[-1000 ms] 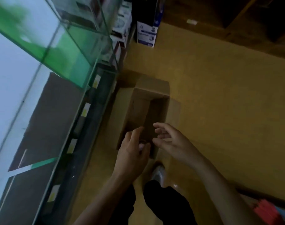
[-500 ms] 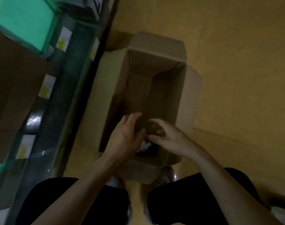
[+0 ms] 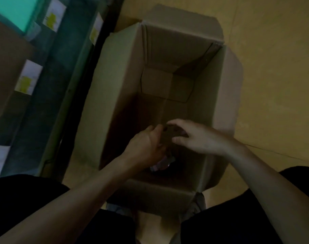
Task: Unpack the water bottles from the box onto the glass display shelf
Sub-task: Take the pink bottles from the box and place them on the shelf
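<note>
Well, looking straight down into the open cardboard box (image 3: 226, 95) on the floor (image 3: 273, 67), just beside the glass display shelf (image 3: 65, 67) with its pale price tags (image 3: 29, 77), and with both hands inside it. Can make out only one pale, partly pinkish shape low in the near end of the box, likely a water bottle (image 3: 161, 163), right under the left hand (image 3: 146, 147). Too dark to name more. Cannot tell whether gripped or merely touched by that left hand, curled downward over it with fingertips out of sight. Hovering a little above and beside it, the right hand (image 3: 199, 138), loosely spread, holding nothing visible.

Judging from the task: if full, expect real weight for its size, a thin plastic wall yielding under a squeeze, and a smooth, perhaps slick skin. Best taken round the neck just below the cap, or round the body with fingers and thumb wrapped well about, not pinched by the label. Lift straight up, clear of the tall box walls and flaps, supporting the base with the free hand. Set down gently and upright on the glass, with no dropping and no knocking against the shelf edge. Seems late in the unpacking, with much bare box bottom showing.
</note>
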A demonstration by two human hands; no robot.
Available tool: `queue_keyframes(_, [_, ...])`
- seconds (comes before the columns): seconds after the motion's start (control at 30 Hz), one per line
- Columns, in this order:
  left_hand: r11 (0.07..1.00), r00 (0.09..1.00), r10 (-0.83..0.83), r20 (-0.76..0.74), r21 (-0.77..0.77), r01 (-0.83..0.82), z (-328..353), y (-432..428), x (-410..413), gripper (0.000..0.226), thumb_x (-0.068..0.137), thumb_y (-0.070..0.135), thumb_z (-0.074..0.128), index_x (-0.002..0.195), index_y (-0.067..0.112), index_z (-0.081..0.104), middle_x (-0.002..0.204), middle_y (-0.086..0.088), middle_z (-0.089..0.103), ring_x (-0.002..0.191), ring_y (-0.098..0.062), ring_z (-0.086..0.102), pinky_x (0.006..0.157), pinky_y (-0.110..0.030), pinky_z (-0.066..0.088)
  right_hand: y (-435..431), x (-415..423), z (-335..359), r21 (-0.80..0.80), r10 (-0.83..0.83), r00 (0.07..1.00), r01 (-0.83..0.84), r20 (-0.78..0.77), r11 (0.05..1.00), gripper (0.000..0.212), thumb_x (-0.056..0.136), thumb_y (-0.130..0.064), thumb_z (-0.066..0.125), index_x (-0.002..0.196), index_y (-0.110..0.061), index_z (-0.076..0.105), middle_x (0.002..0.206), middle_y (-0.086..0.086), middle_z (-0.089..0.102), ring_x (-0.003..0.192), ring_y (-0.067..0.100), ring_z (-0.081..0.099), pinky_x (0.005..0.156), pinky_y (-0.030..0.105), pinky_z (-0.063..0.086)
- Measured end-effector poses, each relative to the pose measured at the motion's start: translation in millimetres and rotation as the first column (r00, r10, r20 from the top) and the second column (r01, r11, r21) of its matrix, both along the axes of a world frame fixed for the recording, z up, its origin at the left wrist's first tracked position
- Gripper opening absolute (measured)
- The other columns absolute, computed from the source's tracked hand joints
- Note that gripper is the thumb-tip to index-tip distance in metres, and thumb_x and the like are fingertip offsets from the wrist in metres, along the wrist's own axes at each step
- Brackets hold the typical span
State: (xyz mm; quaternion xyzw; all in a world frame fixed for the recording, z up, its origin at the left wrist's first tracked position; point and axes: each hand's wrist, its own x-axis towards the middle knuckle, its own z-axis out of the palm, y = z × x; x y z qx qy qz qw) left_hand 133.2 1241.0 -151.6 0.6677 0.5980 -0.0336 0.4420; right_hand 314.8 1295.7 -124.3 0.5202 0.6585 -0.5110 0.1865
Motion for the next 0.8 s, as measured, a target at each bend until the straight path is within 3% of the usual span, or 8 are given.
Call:
queue_keyframes(0.13, [0.981,0.983,-0.152,-0.106,-0.135,0.137,-14.4,-8.9,9.7,0.071,0.092,0.047,0.066,0.148,0.021,0.033,0.136,-0.008,0.05,0.118,-0.028,0.058,0.095,-0.042,0.05,-3.8,-3.3,-3.5,-0.009,0.12,0.992,-0.12,0.042,0.993,0.056,0.104,-0.036,0.056,0.155,-0.038,0.034,0.152,-0.003,0.043,0.135,0.018,0.047,0.107,0.034,0.042])
queue_keyframes(0.3, [0.959,0.96,-0.242,-0.139,-0.187,0.215,-29.0,-26.0,18.1,0.068,0.092,0.048,0.066,0.144,0.02,0.034,0.135,-0.009,0.047,0.117,-0.031,0.057,0.092,-0.042,0.049,-8.6,-7.0,-2.9,0.019,0.193,0.979,-0.195,0.07,0.981,0.059,0.103,-0.043,0.056,0.156,-0.04,0.031,0.159,-0.003,0.039,0.141,0.021,0.044,0.112,0.038,0.04])
queue_keyframes(0.5, [0.971,0.967,-0.216,-0.139,-0.132,0.198,-39.5,-25.3,11.3,0.054,0.095,0.052,0.058,0.135,0.018,0.043,0.128,-0.008,0.055,0.111,-0.032,0.062,0.09,-0.042,0.052,-10.4,1.0,-4.9,0.023,0.203,0.976,-0.205,0.076,0.978,0.058,0.104,-0.04,0.055,0.157,-0.04,0.03,0.161,-0.004,0.036,0.143,0.019,0.041,0.104,0.028,0.035])
queue_keyframes(0.63, [0.972,0.972,-0.208,-0.108,-0.137,0.193,-31.6,-24.2,12.0,0.051,0.098,0.049,0.056,0.135,0.014,0.046,0.13,-0.01,0.056,0.115,-0.03,0.061,0.091,-0.038,0.05,-12.4,1.6,-4.2,0.032,0.212,0.974,-0.215,0.085,0.976,0.058,0.104,-0.041,0.055,0.157,-0.041,0.03,0.16,-0.005,0.037,0.142,0.019,0.043,0.106,0.031,0.037])
queue_keyframes(0.8, [0.985,0.993,-0.073,-0.091,-0.163,0.058,-18.0,-16.2,8.0,0.041,0.098,0.042,0.057,0.124,0.014,0.044,0.12,-0.008,0.063,0.106,-0.028,0.065,0.076,-0.029,0.043,-10.8,-0.2,-4.2,0.025,0.203,0.976,-0.205,0.085,0.978,0.058,0.104,-0.04,0.055,0.156,-0.041,0.03,0.157,-0.004,0.041,0.14,0.019,0.044,0.108,0.034,0.041])
